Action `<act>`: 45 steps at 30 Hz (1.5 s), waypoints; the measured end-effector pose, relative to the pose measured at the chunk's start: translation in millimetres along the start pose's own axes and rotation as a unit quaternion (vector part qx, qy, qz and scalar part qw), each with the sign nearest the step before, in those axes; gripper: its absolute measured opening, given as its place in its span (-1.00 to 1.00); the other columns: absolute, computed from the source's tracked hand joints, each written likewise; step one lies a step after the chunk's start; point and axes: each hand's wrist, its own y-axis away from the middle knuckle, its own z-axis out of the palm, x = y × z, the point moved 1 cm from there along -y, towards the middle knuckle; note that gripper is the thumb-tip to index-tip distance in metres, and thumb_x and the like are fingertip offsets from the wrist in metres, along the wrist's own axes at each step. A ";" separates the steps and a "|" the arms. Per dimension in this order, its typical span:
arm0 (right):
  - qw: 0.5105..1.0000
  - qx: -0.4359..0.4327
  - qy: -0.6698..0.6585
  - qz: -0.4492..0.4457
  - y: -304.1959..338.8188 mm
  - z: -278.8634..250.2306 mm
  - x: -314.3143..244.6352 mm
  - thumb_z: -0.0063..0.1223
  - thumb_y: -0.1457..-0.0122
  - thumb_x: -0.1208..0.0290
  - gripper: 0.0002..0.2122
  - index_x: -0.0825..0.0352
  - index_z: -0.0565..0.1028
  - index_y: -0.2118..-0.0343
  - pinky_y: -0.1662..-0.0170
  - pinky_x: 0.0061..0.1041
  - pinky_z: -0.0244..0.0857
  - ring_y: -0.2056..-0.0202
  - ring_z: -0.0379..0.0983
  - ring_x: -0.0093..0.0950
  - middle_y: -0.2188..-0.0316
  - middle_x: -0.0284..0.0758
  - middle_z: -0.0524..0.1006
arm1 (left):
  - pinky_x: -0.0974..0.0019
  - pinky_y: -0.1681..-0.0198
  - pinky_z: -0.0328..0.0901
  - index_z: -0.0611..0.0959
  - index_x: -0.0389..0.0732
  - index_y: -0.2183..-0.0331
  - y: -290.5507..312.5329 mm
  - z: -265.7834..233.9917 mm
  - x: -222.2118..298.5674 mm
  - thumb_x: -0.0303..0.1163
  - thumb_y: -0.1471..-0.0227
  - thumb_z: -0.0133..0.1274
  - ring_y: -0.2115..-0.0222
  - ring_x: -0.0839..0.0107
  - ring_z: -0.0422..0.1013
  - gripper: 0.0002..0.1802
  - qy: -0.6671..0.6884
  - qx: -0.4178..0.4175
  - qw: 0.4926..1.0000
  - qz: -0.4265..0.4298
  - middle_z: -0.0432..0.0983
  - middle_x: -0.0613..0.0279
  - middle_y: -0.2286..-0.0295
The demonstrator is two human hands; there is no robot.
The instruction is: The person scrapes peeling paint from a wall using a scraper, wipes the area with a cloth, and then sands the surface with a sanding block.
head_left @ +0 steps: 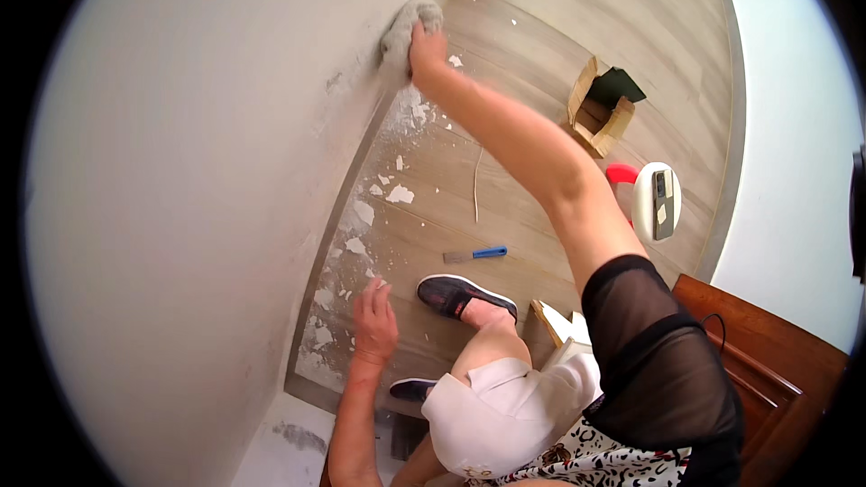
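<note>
My right hand [428, 52] reaches far out and is closed on a crumpled grey rag [397, 47]. The rag is pressed to the white wall [207, 171] low down, just above the baseboard [347, 189]. Grey scuffs mark the wall beside it. Nearer to me, my left hand [373, 323] hangs by the wall with its fingers stretched out, holding nothing. Flaked white paint chips [400, 194] and dust lie along the foot of the wall. A putty knife [475, 254] with a blue handle rests on the floor ahead of my shoe.
An open cardboard box [600, 117] with something dark in it stands on the wood-look floor [532, 189]. Right of my arm, a phone [663, 205] lies on a small white stool [642, 203]. A thin pale strip [476, 185] lies mid-floor. Reddish-brown wooden furniture [767, 370] stands at lower right.
</note>
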 end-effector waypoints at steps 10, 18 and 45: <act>0.994 0.019 -0.106 0.007 64.1 45.9 -39.2 -0.01 -0.16 0.06 -0.52 0.44 0.35 0.10 -0.01 -0.27 0.21 0.08 0.34 -0.06 0.15 -0.02 0.44 | 0.03 -0.08 0.16 0.38 -0.34 0.06 -14.3 -27.3 -5.5 -0.63 0.06 -0.07 -0.02 -0.07 0.22 -0.56 0.005 0.044 0.999 -0.029 0.24 -0.14 -0.01; 0.986 0.031 -0.053 0.153 -33.1 28.4 -13.9 0.04 -0.12 0.07 -0.45 0.33 0.28 -0.08 -0.09 -0.28 0.16 -0.09 0.24 -0.11 -0.10 -0.05 0.30 | 0.08 -0.06 0.19 0.39 -0.31 0.05 -2.0 2.8 14.7 -0.62 0.06 -0.06 0.01 -0.05 0.25 -0.56 0.035 -0.026 0.999 0.008 0.24 -0.11 -0.02; 0.953 -0.061 0.273 -0.117 -63.4 -6.1 67.2 0.11 0.04 0.39 -0.58 0.31 0.45 0.05 -0.02 -0.30 0.25 0.05 0.39 -0.08 0.12 -0.01 0.48 | 0.09 -0.08 0.18 0.36 -0.31 0.03 20.0 27.5 -1.3 -0.58 0.05 -0.04 -0.02 -0.06 0.22 -0.54 0.061 -0.085 0.994 -0.036 0.23 -0.10 0.00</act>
